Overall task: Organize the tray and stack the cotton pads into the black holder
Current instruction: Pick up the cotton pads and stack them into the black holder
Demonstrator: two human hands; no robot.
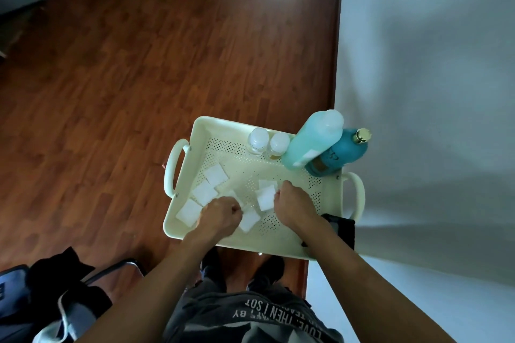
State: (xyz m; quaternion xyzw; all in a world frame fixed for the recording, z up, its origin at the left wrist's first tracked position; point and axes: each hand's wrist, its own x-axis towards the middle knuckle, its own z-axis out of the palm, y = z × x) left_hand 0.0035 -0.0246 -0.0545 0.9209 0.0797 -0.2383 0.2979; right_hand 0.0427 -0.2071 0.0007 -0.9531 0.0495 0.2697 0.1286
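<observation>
Tray (pixel 331 198) sits across the table (pixel 432 92) edge, its 9 o'clock half overhanging the wooden floor (pixel 125 78); handles at 9 and 3 o'clock. Open perforated floor lies at tray centre and toward 12 o'clock. Both my hands are inside, at 6 o'clock. My left hand (pixel 220 213) is curled, fingers tucked; I cannot tell whether it pinches a pad. My right hand (pixel 292 203) has curled fingers touching a pad (pixel 266 198). Pads (pixel 216 174) counted: about seven visible, scattered from 9 to 5 o'clock. Small capped bottles (pixel 259 140): two, at 12 o'clock. Large bottles: two at 2 o'clock, one turquoise (pixel 312 142), one blue with gold cap (pixel 342 152); label unreadable. Black holder (pixel 344 227) at 4 o'clock, partly hidden by my forearm.
</observation>
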